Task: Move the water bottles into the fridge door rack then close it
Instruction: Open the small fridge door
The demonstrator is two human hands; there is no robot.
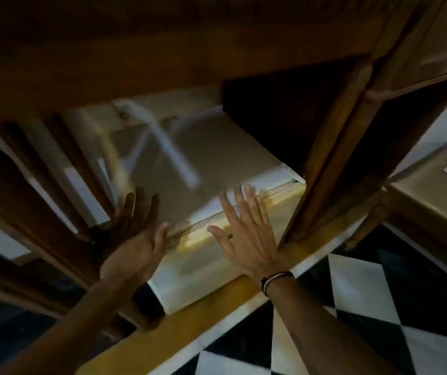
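Note:
I look down on a small white fridge (179,152) set in a dark wooden cabinet. Its door (209,269) lies against the body, with only a thin seam showing along the top front edge. My left hand (135,239) is spread, palm turned toward the door's upper left corner, fingers apart and holding nothing. My right hand (244,234) lies flat with fingers spread over the door's top edge near the right corner; a banded bracelet is on that wrist. No water bottles are visible. The picture is blurred by motion.
A wooden cabinet frame (333,147) surrounds the fridge, with a dark opening (279,117) to its right. Wooden slats (62,169) stand at the left. A yellowish sill (198,318) runs below the door. Black-and-white checkered floor tiles (365,301) fill the lower right.

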